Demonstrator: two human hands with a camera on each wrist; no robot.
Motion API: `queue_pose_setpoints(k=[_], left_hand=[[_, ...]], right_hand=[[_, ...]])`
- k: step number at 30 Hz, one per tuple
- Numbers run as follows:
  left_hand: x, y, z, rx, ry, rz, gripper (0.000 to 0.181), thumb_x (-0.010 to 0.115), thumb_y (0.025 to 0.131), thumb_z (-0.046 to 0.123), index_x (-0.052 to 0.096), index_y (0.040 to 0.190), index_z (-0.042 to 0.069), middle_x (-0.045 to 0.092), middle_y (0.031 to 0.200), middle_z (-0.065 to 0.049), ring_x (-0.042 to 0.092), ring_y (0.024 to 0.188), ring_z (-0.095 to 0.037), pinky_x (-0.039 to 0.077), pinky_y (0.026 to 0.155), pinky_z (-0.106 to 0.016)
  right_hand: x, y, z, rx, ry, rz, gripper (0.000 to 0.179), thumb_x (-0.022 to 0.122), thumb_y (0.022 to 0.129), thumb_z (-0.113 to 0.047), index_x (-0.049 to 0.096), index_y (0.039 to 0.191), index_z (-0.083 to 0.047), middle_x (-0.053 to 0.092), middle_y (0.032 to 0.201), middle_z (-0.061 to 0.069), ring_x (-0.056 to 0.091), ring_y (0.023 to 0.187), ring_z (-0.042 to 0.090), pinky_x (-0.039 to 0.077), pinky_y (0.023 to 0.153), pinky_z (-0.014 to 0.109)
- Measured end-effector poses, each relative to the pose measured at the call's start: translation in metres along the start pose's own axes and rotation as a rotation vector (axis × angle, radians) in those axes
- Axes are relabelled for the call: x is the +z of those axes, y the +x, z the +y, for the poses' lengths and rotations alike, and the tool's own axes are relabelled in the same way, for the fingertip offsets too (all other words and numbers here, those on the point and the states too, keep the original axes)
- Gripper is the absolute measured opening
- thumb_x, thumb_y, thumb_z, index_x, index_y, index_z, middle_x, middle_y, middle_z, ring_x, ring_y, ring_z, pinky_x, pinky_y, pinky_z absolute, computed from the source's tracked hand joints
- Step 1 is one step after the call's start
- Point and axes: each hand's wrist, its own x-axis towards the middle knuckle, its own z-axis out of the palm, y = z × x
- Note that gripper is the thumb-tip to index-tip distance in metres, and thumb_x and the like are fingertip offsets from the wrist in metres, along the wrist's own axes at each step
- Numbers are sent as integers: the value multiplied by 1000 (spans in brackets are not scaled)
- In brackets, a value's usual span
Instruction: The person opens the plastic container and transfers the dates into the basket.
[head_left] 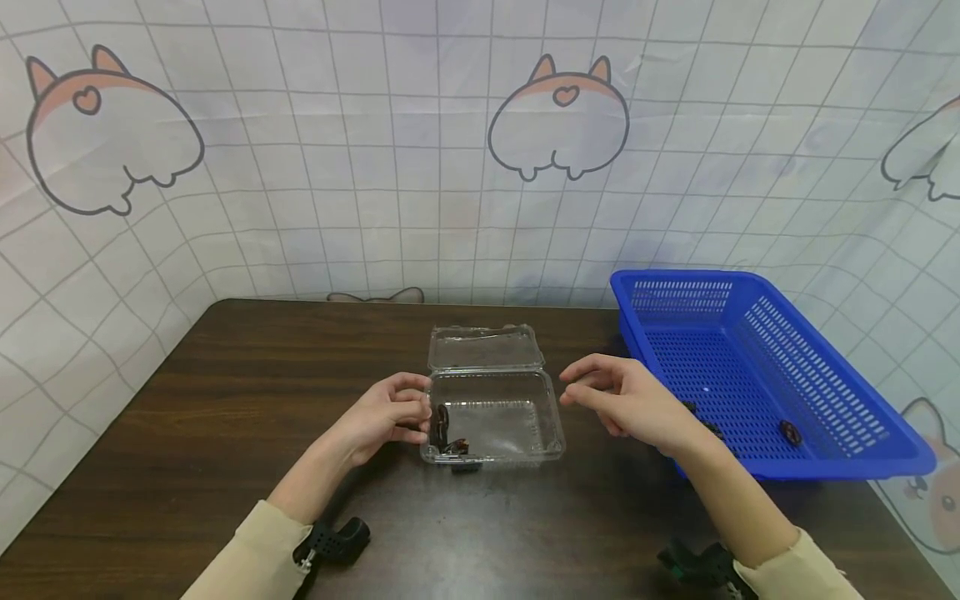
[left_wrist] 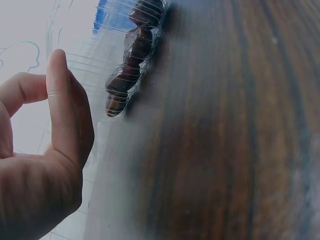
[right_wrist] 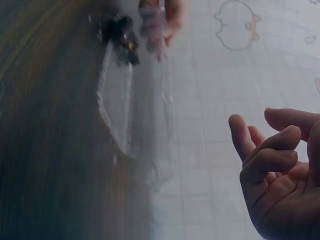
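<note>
A clear plastic clamshell box stands on the table, its lid folded back. Several dark, glossy, wrinkled brown pieces, like dried dates, lie along its left side; the left wrist view shows these dates through the plastic wall. My left hand rests on the box's left side with loosely bent fingers. Between the box's right edge and a blue basket, my right hand is raised with nothing in it. A gap shows between the thumb and fingers of this right hand in the right wrist view.
The blue slotted plastic basket stands at the right and holds a few more dark pieces. Behind the brown wood-grain table hangs a white gridded cloth with cartoon animals.
</note>
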Motion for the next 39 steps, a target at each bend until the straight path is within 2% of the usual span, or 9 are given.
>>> queue_pose_setpoints(k=[7,14,23,32,39], left_hand=[[0,1,1,-4,-5,0,49,61,96,0,41,140,-2,62,95,-8,62,79,-21,62,71,-34],[0,0,2,-5,1,5,49,61,96,-1,41,141,-2,62,95,-7,62,79,-21,62,71,-34],[1,1,0,-6,6,4,50,61,96,0,40,141,-2,62,94,-7,62,79,-21,62,71,-34],[1,1,2,-6,7,-4,51,62,97,2,38,141,-4,61,95,-7,61,80,-20,62,71,-33],[0,1,1,-10,6,-2,51,61,97,1,38,142,-5,61,96,-8,61,80,-20,62,71,-33]], right_hand=[[25,17,1,11,-34,-70,28,69,100,-27,67,121,-8,73,104,8,40,47,15,36,42,28],[45,32,2,16,-23,-117,27,71,98,-24,68,120,-8,72,109,14,41,46,15,39,43,29],[67,52,1,31,0,-251,29,71,99,-21,67,122,-5,71,109,18,41,46,14,39,46,29],[83,72,9,47,-56,-383,33,69,99,-17,66,126,2,73,99,12,41,44,10,40,47,25],[94,80,12,75,-111,-413,27,70,98,-14,70,120,1,75,93,6,38,42,7,37,44,22]])
